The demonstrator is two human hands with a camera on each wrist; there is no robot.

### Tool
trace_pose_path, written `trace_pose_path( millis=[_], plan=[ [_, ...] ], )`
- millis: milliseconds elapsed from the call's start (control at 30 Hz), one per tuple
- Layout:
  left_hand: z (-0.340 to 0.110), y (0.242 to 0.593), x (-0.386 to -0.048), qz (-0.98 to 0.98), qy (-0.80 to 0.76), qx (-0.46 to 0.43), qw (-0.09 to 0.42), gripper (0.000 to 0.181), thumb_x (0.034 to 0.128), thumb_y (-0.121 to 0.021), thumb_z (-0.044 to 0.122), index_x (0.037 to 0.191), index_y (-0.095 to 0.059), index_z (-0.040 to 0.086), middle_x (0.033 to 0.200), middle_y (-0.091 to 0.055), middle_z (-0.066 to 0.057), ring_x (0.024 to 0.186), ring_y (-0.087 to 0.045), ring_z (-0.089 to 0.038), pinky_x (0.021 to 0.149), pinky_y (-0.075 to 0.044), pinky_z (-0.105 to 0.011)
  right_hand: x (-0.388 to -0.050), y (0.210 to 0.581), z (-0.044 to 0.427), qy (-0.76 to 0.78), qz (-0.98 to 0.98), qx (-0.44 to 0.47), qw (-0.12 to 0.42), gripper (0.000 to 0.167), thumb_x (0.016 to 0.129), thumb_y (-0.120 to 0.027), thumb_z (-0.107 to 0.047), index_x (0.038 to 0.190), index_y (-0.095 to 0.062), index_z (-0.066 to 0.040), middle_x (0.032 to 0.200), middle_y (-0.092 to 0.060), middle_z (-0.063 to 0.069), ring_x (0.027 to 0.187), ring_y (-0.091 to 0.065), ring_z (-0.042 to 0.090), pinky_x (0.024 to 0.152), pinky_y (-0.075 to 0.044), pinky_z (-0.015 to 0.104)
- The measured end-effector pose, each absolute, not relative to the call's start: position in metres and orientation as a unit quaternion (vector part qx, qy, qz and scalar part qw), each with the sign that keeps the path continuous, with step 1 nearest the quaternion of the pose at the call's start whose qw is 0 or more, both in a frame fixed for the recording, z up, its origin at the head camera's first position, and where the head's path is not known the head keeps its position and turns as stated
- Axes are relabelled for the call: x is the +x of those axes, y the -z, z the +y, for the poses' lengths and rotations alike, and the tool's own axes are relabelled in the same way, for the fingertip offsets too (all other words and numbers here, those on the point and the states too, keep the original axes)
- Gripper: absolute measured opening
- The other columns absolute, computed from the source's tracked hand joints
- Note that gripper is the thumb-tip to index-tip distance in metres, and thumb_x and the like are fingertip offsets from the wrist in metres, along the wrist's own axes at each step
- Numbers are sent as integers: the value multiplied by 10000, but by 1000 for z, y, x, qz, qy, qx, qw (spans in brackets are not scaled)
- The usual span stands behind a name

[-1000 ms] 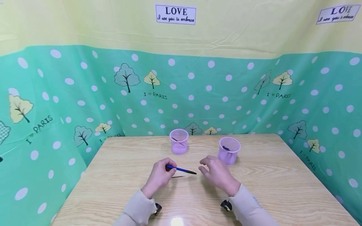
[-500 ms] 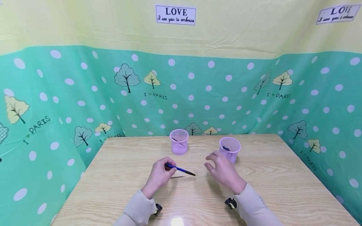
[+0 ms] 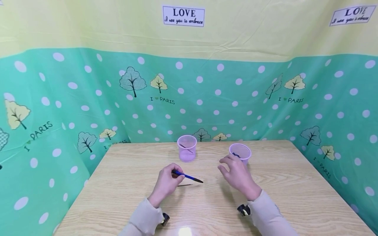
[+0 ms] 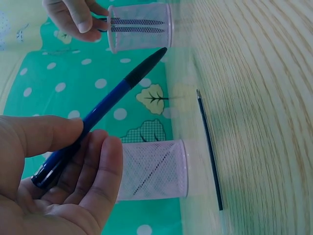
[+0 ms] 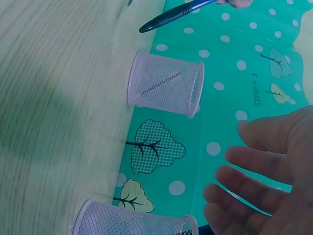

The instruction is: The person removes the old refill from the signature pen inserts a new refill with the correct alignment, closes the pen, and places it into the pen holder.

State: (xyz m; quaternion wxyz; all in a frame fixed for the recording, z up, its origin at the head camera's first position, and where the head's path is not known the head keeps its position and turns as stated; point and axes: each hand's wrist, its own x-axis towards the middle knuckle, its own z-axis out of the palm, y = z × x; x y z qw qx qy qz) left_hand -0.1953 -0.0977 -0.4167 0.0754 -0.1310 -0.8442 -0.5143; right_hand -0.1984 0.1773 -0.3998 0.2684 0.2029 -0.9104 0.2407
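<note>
My left hand (image 3: pixel 165 183) pinches a blue pen (image 3: pixel 189 177) between thumb and fingers, and the pen's black end points right, above the table. Beneath it, a thin dark pen refill (image 4: pixel 210 152) lies on the wood. My right hand (image 3: pixel 240 175) is in front of the right lilac mesh pen holder (image 3: pixel 244 152), its fingers loosely bent and apart. Nothing shows between those fingers in the right wrist view. Dark pens (image 4: pixel 139 26) stand inside that holder. Farther left, another lilac mesh pen holder (image 3: pixel 187 155) has a slim dark stick (image 5: pixel 161 83) leaning inside.
The wooden table (image 3: pixel 118 196) reaches back to a green dotted curtain (image 3: pixel 218 91). Both pen holders stand toward the table's back, with a gap between them. A dark wrist camera (image 3: pixel 165 219) sits under the left sleeve, another (image 3: pixel 243 209) under the right.
My right hand has moved right and a little away from me, from near the pen tip to the right pen holder, covering more of it. The left hand and pen hardly moved.
</note>
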Motion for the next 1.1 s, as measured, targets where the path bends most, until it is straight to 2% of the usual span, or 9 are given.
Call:
trace_pose_path(
  millis=[200,433,767,1100],
  plan=[
    [-97,416,-196,-845,516,-126,63,124,812,-726,32,857,-618,75,792,-630,-23,688,-589,-149,583,-509,-263,-200,397,182,-244,-912,185,273,215,787,-777,-160,966,-716,-58,980,-667,73,936,-621,259,795,-511,449],
    [-97,417,-197,-843,520,-120,70,129,809,-735,42,859,-622,79,793,-631,-27,680,-580,-152,572,-501,-263,-203,394,189,-246,-909,177,285,246,788,-775,-167,990,-711,-42,1028,-668,110,998,-604,315,835,-497,496],
    [-97,418,-197,-841,521,-123,77,131,804,-738,40,848,-620,80,782,-626,-23,678,-588,-146,578,-504,-263,-206,393,198,-245,-903,168,309,304,748,-806,-170,991,-710,-14,1031,-656,131,1011,-583,324,888,-462,502],
    [-97,419,-196,-841,522,-121,76,131,809,-734,36,847,-619,84,780,-618,-24,676,-577,-153,581,-498,-262,-208,393,204,-245,-901,161,319,276,750,-799,-171,961,-715,-14,1022,-656,109,963,-601,301,788,-509,483]
  ],
)
